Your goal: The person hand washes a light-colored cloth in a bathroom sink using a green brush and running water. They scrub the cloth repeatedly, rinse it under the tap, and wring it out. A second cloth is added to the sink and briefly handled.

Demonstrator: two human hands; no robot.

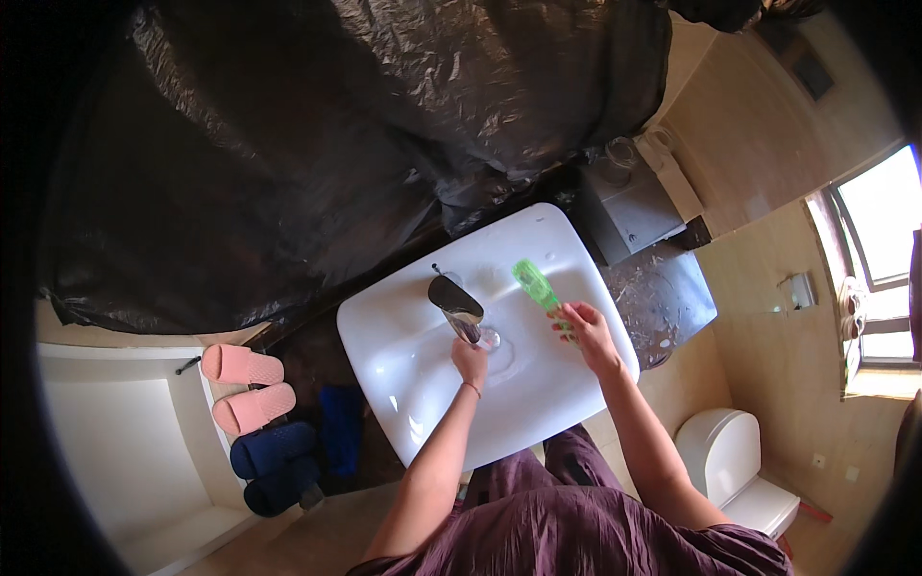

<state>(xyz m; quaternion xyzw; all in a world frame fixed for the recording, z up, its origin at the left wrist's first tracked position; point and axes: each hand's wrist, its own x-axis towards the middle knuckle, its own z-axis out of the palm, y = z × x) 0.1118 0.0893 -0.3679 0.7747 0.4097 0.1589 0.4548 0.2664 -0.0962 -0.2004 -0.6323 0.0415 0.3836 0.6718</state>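
Observation:
A white washbasin [399,394] lies in front of me, with a dark, shiny faucet [455,296] standing at its back left. My left hand [470,363] is at the near end of the faucet's spout, its fingers mostly hidden, so I cannot make out whether they grip it. Over the basin's right side, my right hand [586,334] is closed round the handle of a translucent green brush [531,280]. The brush's wide head points away from me, up and to the left. Beside my left hand, the round metal drain [491,338] shows in the bowl.
Black plastic sheeting [317,173] hangs behind the basin. Pink slippers [252,408] and dark blue slippers [274,451] stand at the left by a white cabinet [125,422]. A grey box [629,211] sits at the back right; a white toilet [725,451] stands at the lower right.

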